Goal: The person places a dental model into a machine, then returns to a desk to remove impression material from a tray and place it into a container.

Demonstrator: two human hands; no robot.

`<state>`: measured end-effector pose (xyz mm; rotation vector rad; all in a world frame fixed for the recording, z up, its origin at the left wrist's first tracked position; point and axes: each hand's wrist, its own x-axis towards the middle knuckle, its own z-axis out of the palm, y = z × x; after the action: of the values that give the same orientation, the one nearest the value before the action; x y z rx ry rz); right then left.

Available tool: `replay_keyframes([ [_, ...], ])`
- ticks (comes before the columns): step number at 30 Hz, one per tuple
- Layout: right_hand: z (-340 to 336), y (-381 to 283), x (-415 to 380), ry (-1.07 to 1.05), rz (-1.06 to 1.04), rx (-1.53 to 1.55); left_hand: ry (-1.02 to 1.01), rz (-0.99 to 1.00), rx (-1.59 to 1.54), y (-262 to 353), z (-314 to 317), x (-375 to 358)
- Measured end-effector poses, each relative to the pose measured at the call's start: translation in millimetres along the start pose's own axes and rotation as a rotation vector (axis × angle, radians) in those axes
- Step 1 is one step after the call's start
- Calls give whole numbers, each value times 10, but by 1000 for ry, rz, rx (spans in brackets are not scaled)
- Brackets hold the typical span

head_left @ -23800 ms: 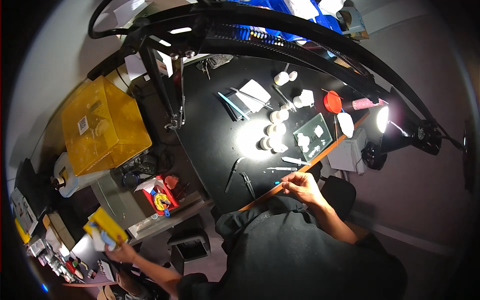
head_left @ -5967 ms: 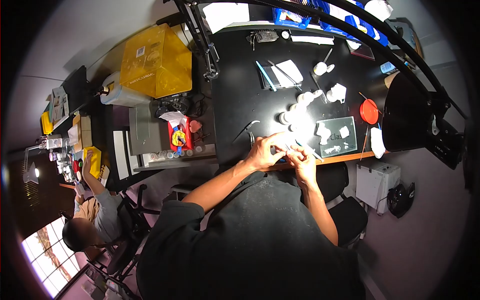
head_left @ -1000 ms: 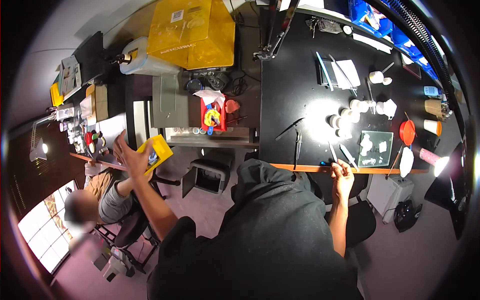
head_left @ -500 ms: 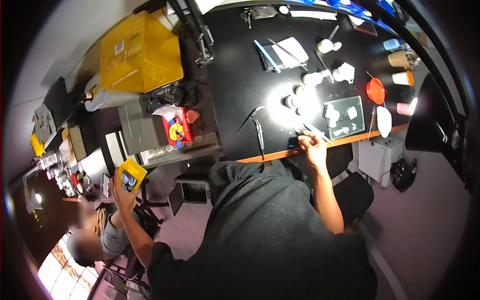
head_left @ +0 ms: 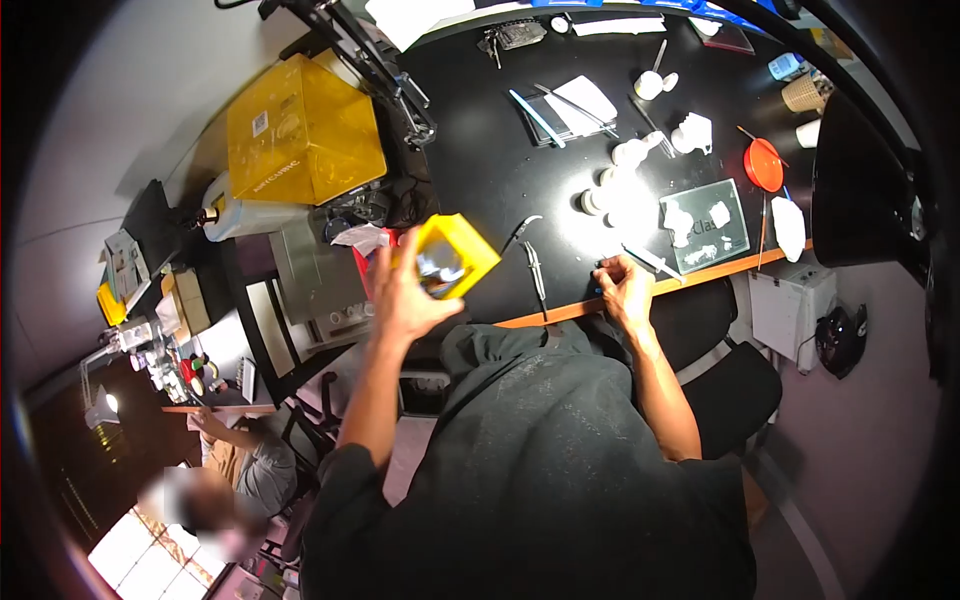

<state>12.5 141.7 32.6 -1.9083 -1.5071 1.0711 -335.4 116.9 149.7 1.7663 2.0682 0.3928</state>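
Observation:
My left hand [head_left: 402, 300] grips a yellow box [head_left: 455, 258] with a dark and bluish inside, held up at the left edge of the black table. Near the table's front edge, my right hand [head_left: 625, 288] has its fingers pinched together around something too small to make out. Just beyond it lies a thin white tool [head_left: 655, 262]. Metal calipers [head_left: 536, 272] rest between the two hands. Right of the pinched fingers is a glass plate [head_left: 703, 228] with white pieces on it. Small white jars [head_left: 594, 202] stand under bright light.
A red bowl [head_left: 763, 165] and a white cloth-like piece [head_left: 788, 228] are at the right. Notebooks [head_left: 580, 106] lie at the back. A large yellow box [head_left: 300, 130] stands at the left. Another person [head_left: 262, 470] sits at the lower left. A black lamp [head_left: 860, 200] hangs at the right.
My left hand has moved right and up with the yellow box, from beside the other person to the table's left edge. My right hand stays near the front edge. The view has shifted slightly.

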Motion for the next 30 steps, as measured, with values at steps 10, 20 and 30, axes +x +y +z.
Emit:
replay_keyframes([
  [10, 15, -116, -76, 125, -51, -106, 165, -42, 36, 706, 627, 580],
  [20, 111, -191, -148, 175, -198, -142, 94, -266, 9, 548, 796, 947],
  [30, 363, -762, -201, -5, -234, 89, -78, -295, -491, 204, 845, 944],
])
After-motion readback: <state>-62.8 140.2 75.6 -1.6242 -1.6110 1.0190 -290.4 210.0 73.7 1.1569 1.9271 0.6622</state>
